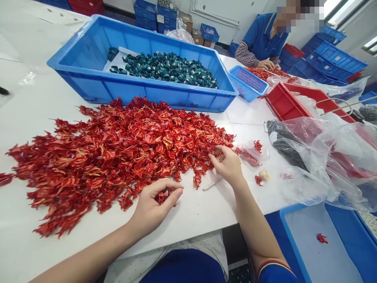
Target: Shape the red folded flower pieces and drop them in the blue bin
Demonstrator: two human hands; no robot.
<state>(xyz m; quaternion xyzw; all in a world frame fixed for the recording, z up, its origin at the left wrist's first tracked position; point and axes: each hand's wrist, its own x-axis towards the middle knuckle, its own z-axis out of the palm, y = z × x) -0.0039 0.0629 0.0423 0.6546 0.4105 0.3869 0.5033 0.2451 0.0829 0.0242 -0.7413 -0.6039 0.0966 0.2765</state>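
Observation:
A wide pile of small red plastic pieces (141, 145) with pointed tips, some showing orange and blue marks, is spread over the white table. At the pile's front edge is my left hand (156, 202), its fingers curled round one or more red pieces that show between thumb and fingers. My right hand (229, 165) is at the right end of the pile. Its thumb and index finger are bent close together at a red piece there; the fingertips are partly hidden among the pieces.
Behind the pile stands a long blue bin (147, 94) holding dark green ring-like parts (171, 68). Plastic bags (318, 149), a red crate (282, 102) and a blue basket (247, 84) are at right. Lower right, a blue tray (321, 212) holds one red piece. A co-worker (259, 39) sits opposite.

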